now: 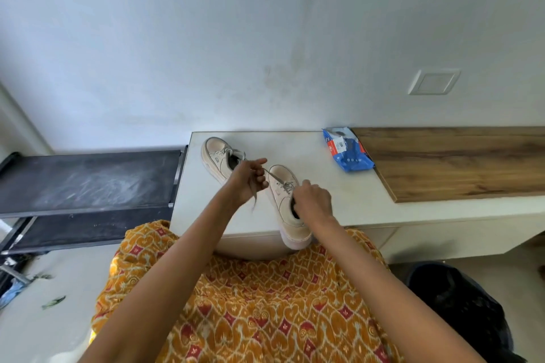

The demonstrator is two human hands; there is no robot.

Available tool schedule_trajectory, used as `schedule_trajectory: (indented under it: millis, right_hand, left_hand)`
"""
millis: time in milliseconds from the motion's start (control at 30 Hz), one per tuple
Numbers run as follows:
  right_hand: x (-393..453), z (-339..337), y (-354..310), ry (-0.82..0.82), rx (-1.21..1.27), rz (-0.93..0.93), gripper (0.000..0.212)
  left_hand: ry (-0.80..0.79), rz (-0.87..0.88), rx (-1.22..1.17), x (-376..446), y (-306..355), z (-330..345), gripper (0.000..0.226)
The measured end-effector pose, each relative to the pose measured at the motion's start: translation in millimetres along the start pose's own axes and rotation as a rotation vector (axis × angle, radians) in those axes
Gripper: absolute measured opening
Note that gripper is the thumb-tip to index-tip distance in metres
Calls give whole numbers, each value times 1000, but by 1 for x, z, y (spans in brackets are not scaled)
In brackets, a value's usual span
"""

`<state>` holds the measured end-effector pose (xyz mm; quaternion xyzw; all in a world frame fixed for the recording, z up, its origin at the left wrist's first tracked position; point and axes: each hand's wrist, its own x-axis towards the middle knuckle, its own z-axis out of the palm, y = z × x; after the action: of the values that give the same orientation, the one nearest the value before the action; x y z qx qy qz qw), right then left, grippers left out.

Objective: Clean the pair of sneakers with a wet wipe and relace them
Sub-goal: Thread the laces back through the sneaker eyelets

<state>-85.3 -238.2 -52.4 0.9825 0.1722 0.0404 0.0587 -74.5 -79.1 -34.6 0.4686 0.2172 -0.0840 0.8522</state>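
Lace work on the near sneaker (290, 206), which sits at the front edge of the white desk (298, 147) with its heel poking just over the lip. The left hand (249, 178) has its fingers curled round the grey lace (272, 175), drawing it up and away to the left, the loose tail dangling below the wrist. The right hand (312, 200) rests on the shoe's collar, fingers bent down at the eyelets; whether they pinch the lace or only steady the tongue I cannot tell. The far sneaker (219, 156) waits near the back-left corner, laces on it already. The blue wet wipe pack (348, 150) lies toward the back edge, beside the wooden top (457, 162), well apart from both shoes. To do this step well, I'd say keep the pull in line with the eyelet, hold the shoe down firmly since that overhanging heel could tip it off the edge, and even out both lace ends before tightening. A dark bin (460, 312) stands on the floor, lower right.
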Motion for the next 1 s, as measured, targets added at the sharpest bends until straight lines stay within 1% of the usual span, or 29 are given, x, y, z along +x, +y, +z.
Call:
schedule_trajectory:
  millis: [67,200,267,333,400,467,533,567,600,633,667,700,767,800,833,867,900,933,1000]
  right_hand:
    - [0,5,-13,23,-59,17,26]
    - [2,3,0,33,-12,128,30]
    - [5,2,10,17,12,117,29]
    - [7,0,17,2,85,71,22]
    - [10,-6,26,10,198,70,18]
    - [14,-15,38,-4,341,108,24]
    - [21,-27,52,-59,625,167,28]
    - [24,-34,58,-80,809,208,29]
    - [29,-41,63,-76,990,250,29]
    - [33,-46,68,-61,1152,294,29]
    - [37,-50,71,-55,1295,335,28]
    - [40,-52,72,-71,1430,373,27]
    - [44,-49,70,-157,1718,446,29]
    - [45,-46,68,-189,1881,483,29]
    - [46,-41,67,-192,2054,536,30]
    - [47,-36,67,-163,2217,601,31]
    - [49,-31,68,-106,2325,660,34]
    - [51,-27,70,-37,2367,700,36]
    - [56,-19,78,71,2281,762,36]
  left_hand:
    - [29,52,-37,0,3,0,25]
    - [117,165,-142,2,1,-1,23]
    - [159,167,-181,5,-1,-5,18]
    - [171,142,-147,7,-3,-9,12]
    - [144,147,23,7,-5,-13,14]
    - [86,224,354,7,-8,-16,19]
    - [68,299,743,7,-12,-21,14]
    - [80,328,885,9,-14,-24,14]
    - [100,346,942,12,-17,-25,15]
    - [110,347,905,14,-19,-24,18]
    - [95,332,772,17,-21,-21,20]
    - [48,305,579,18,-21,-16,23]
    - [-79,236,109,20,-21,-2,32]
    - [-111,199,-119,20,-21,5,36]
    - [-119,176,-293,20,-21,9,38]
    - [-113,165,-415,21,-23,13,38]
    - [-91,173,-463,22,-24,15,37]
    - [-55,187,-435,24,-25,16,35]
    - [30,228,-218,29,-27,10,34]
